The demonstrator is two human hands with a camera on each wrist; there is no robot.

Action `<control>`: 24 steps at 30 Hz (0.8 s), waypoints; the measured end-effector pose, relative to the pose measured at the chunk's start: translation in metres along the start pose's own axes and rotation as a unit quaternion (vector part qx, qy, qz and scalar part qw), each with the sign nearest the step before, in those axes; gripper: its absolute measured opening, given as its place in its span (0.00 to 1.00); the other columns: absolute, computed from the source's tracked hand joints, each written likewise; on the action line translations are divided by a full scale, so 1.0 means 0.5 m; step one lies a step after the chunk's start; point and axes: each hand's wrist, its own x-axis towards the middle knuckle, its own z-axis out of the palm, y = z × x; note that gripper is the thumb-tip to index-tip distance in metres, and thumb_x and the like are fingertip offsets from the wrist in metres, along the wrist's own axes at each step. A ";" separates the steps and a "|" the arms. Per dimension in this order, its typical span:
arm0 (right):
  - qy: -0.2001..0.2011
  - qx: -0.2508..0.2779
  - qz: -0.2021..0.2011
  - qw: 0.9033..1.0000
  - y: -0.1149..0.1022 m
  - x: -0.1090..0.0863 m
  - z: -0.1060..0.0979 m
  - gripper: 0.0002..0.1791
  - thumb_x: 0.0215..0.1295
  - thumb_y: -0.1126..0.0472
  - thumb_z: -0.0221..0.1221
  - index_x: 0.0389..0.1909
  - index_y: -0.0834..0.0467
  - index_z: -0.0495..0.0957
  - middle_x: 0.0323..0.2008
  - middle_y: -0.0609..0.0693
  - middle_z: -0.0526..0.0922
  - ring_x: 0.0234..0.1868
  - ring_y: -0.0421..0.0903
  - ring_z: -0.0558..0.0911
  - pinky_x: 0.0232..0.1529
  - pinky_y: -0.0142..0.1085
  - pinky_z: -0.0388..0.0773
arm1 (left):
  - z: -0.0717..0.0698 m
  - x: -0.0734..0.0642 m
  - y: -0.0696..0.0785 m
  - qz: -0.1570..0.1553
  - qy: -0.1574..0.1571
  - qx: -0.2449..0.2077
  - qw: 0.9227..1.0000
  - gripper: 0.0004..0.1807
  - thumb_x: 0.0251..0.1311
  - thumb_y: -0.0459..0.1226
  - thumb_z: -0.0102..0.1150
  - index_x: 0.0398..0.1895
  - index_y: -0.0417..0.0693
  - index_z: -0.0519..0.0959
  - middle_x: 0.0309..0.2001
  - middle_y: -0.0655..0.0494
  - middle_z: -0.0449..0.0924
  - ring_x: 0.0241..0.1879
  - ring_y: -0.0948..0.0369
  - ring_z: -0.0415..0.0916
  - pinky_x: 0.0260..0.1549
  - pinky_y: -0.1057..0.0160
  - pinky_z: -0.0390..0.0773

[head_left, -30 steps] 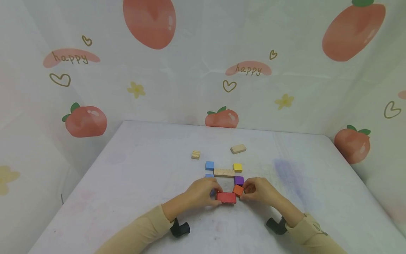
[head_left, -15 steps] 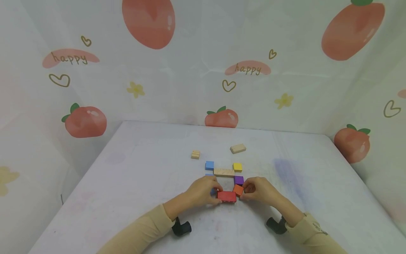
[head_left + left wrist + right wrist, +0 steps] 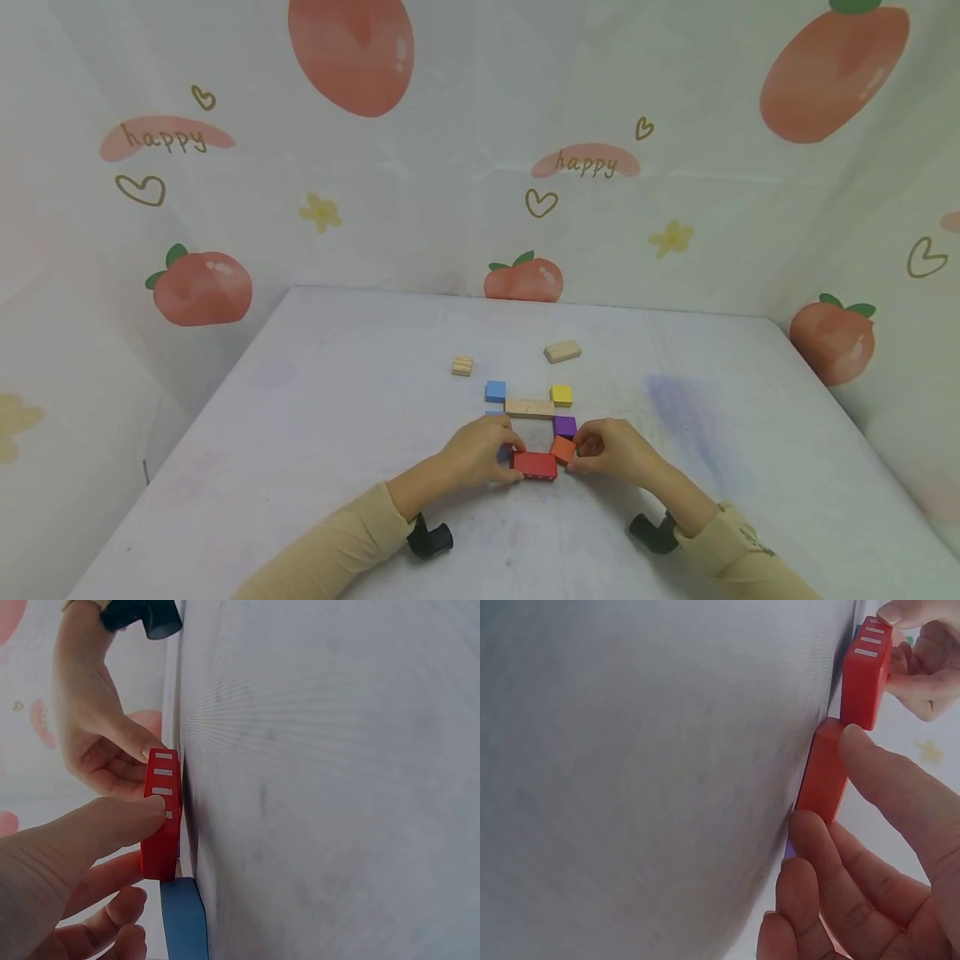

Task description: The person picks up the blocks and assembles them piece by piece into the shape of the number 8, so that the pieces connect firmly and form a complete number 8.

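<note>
My left hand (image 3: pixel 474 454) pinches a red rectangular block (image 3: pixel 536 466) between thumb and index finger at its left end. White marks run along the near side of this block (image 3: pixel 163 772). To its right, my right hand (image 3: pixel 621 450) pinches an orange block (image 3: pixel 564 450), which sits turned at an angle against the red block's right end. In the right wrist view the thumb is at one corner of the orange block (image 3: pixel 823 772) and a fingertip at another. A purple block (image 3: pixel 565 427) stands just behind it. Beside the red block's left end is a blue block (image 3: pixel 184 919), mostly covered by my left hand in the head view.
Behind the hands, a plain wooden plank (image 3: pixel 530 408) lies crosswise, with a blue block (image 3: pixel 496 391) and a yellow block (image 3: pixel 562 395) near its ends. Farther back on the white table (image 3: pixel 360 367) lie a striped wooden block (image 3: pixel 462 365) and a plain wooden block (image 3: pixel 562 351).
The red block has shifted very slightly, first away from me and then left, with my left hand holding it. My right hand stays in place at the orange block.
</note>
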 end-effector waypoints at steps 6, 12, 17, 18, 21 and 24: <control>0.002 -0.007 -0.006 1.000 0.004 0.001 0.002 0.14 0.48 0.58 0.69 0.33 0.61 0.79 0.24 0.44 0.80 0.25 0.36 0.73 0.27 0.27 0.71 | 0.001 -0.001 0.000 -0.007 -0.004 -0.002 1.000 0.17 0.46 0.45 0.70 0.41 0.50 0.84 0.32 0.61 0.74 0.29 0.70 0.63 0.28 0.75 0.64; 0.001 -0.011 -0.012 1.000 0.006 0.001 0.003 0.14 0.48 0.57 0.69 0.33 0.60 0.79 0.24 0.44 0.80 0.26 0.35 0.73 0.28 0.27 0.71 | 0.002 -0.001 -0.001 -0.012 -0.007 -0.002 1.000 0.17 0.46 0.45 0.70 0.41 0.51 0.84 0.31 0.61 0.73 0.29 0.70 0.62 0.27 0.75 0.63; 0.004 -0.014 -0.021 1.000 0.007 0.001 0.002 0.14 0.49 0.58 0.69 0.33 0.60 0.79 0.23 0.44 0.79 0.25 0.34 0.72 0.28 0.26 0.71 | 0.005 0.000 -0.003 -0.013 -0.007 -0.001 1.000 0.17 0.46 0.45 0.70 0.41 0.51 0.84 0.30 0.61 0.72 0.29 0.70 0.62 0.27 0.75 0.63; 0.005 -0.014 -0.021 1.000 0.007 0.001 0.001 0.14 0.48 0.58 0.69 0.33 0.61 0.79 0.23 0.44 0.79 0.25 0.34 0.72 0.28 0.26 0.71 | 0.006 0.001 -0.004 -0.014 -0.008 -0.001 1.000 0.17 0.46 0.45 0.70 0.41 0.51 0.84 0.30 0.61 0.72 0.29 0.70 0.62 0.27 0.75 0.63; 0.004 -0.015 -0.024 1.000 0.007 -0.001 0.000 0.14 0.49 0.58 0.69 0.33 0.61 0.79 0.23 0.44 0.79 0.25 0.34 0.72 0.27 0.27 0.71 | 0.007 0.001 -0.005 -0.015 -0.010 0.000 1.000 0.17 0.46 0.45 0.70 0.41 0.50 0.84 0.29 0.62 0.72 0.29 0.70 0.62 0.27 0.75 0.63; 0.002 -0.013 -0.018 1.000 0.007 -0.002 0.000 0.14 0.49 0.58 0.69 0.34 0.61 0.79 0.23 0.44 0.79 0.25 0.34 0.72 0.28 0.27 0.71 | 0.008 0.001 -0.005 -0.018 -0.012 0.000 1.000 0.18 0.46 0.45 0.70 0.41 0.50 0.84 0.29 0.62 0.71 0.29 0.70 0.62 0.27 0.75 0.63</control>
